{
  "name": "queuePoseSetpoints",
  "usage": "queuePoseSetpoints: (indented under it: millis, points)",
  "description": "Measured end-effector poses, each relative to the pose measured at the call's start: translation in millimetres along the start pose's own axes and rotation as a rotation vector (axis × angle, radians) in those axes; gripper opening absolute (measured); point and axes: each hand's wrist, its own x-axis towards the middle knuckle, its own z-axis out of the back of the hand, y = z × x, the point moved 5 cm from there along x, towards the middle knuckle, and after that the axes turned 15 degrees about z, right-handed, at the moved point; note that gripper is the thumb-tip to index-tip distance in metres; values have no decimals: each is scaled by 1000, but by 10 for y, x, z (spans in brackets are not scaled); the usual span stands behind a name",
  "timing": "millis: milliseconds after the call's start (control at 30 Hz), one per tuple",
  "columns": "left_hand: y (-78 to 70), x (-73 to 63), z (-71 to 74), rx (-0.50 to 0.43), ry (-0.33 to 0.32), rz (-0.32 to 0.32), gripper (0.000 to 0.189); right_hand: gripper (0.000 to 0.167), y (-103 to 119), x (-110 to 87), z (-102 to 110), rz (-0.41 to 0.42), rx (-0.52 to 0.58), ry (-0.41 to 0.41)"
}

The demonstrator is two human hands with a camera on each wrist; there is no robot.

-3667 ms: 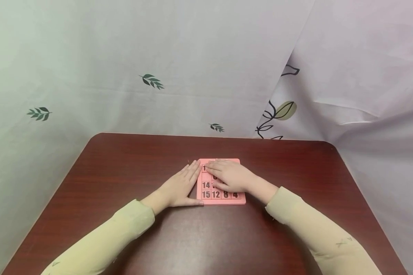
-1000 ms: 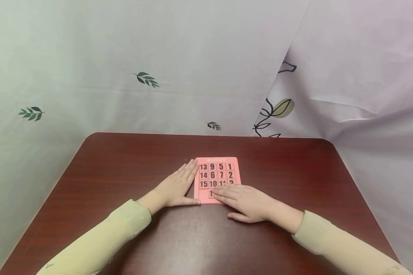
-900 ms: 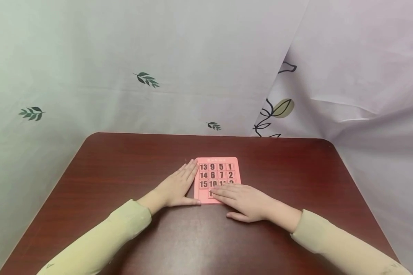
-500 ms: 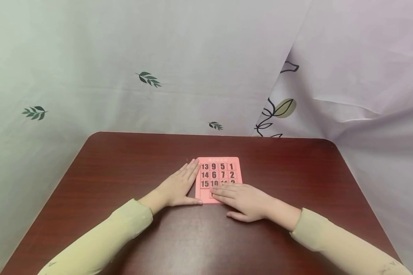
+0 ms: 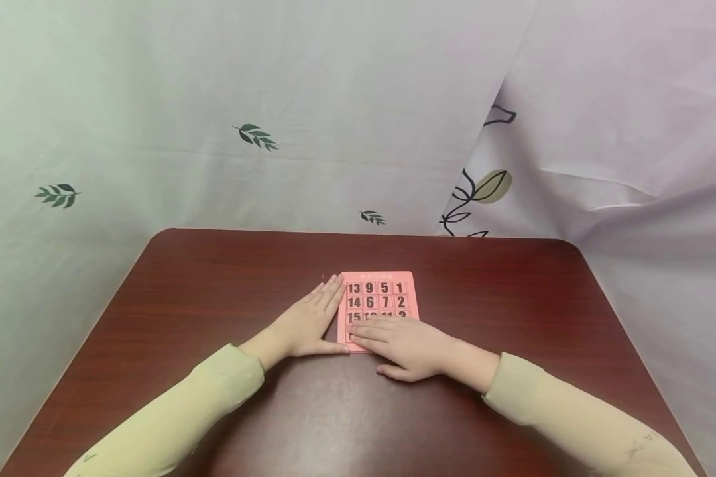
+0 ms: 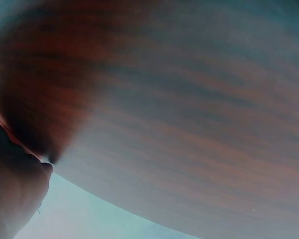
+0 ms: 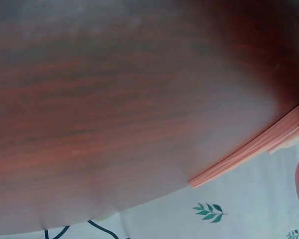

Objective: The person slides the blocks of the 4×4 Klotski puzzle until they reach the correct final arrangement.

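A pink sliding number puzzle (image 5: 414,311) lies flat on the table, its black-numbered tiles in rows. The top row reads 13, 9, 5, 1 and the second 14, 6, 7, 2. My left hand (image 5: 307,326) steadies the board, straight fingers along its left edge and thumb at the near left corner. Across the lower rows lies my right hand (image 5: 408,346), fingers extended, fingertips on the near left tile area. The bottom row's numbers are hidden beneath it. The right wrist view shows the board's side edge (image 7: 249,148) beside part of the hand.
The dark red wooden table (image 5: 215,278) has rounded far corners. Pale cloth (image 5: 334,99) printed with leaves hangs behind and at both sides.
Over several seconds my right hand has come from the upper tiles to the bottom row, and the tiles' order has changed. Lately its fingertips slid left into the bottom-left gap. My left hand stays put.
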Motion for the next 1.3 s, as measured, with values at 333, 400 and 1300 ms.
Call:
queuePoseSetpoints:
  millis: [333,400,1300]
  points:
    - [-3,1,-12,0,2,-3,124,68,31,-313,53,-70,18,-47]
    - [-6,3,-14,-1,3,-1,124,68,51,-424,46,-88,16,-45]
    - [-17,-12,1,8,-10,-7,123,68,68,-434,78,-70,1,-62]
